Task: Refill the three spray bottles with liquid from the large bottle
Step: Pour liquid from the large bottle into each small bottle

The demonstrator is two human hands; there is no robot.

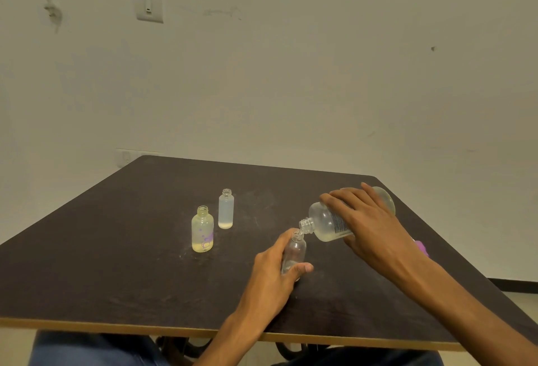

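On the worktop [116, 263], 2 open bottles stand left of centre: the wider bottle [202, 229] nearer the front edge, the slimmer bottle [226, 209] just behind and right of it. Well right of them, a small bottle [294, 252] stands under the tilted large bottle [329, 221], toward the right edge.

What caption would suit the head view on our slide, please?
Right hand tips the large bottle into a small clear bottle steadied by the left hand.
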